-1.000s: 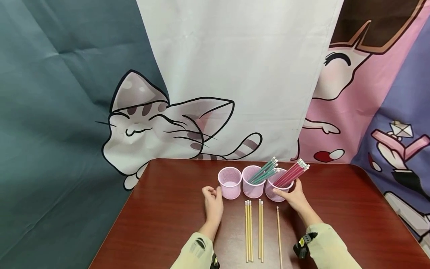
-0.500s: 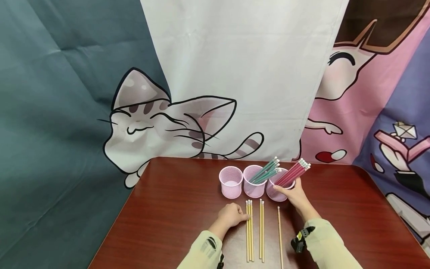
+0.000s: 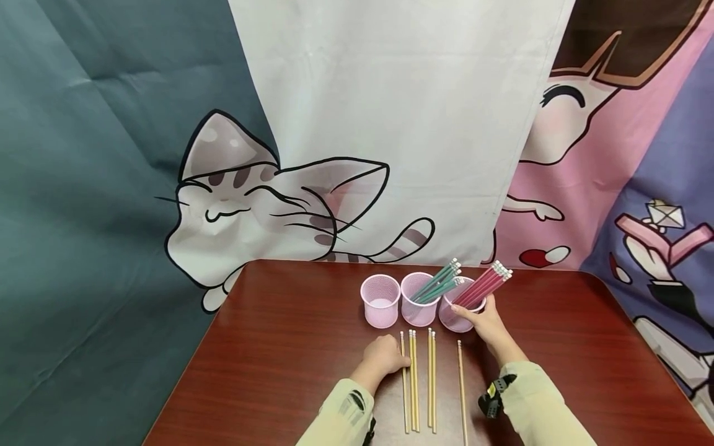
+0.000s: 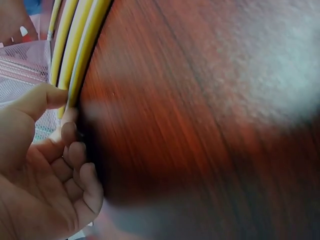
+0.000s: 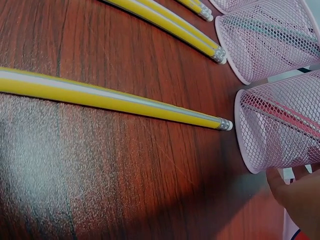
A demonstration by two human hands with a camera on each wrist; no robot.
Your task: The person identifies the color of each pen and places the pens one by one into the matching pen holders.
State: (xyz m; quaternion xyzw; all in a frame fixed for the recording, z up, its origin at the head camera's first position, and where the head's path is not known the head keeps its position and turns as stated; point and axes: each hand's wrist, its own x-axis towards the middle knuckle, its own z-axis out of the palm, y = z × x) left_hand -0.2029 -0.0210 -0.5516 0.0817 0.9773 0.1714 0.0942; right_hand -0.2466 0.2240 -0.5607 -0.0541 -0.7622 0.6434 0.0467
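My left hand pinches a yellow pencil between thumb and index finger near its eraser end; the pencil lies just left of the others. In the left wrist view the other fingers of that hand are curled in. My right hand grips the right pink mesh pencil cup, thumb at its front and fingers at its right side. Dark pink pencils lean rightward in that cup. Green pencils lean in the middle cup. No pencils stand in the left cup.
More yellow pencils lie side by side in front of the cups, with another pair to their right. A single yellow pencil lies apart, nearer the right arm. Behind the brown table hangs a printed cloth.
My left hand has come from beside the left cup down to the yellow pencils and drawn one leftward, away from its group. My right hand keeps its grip on the right cup.
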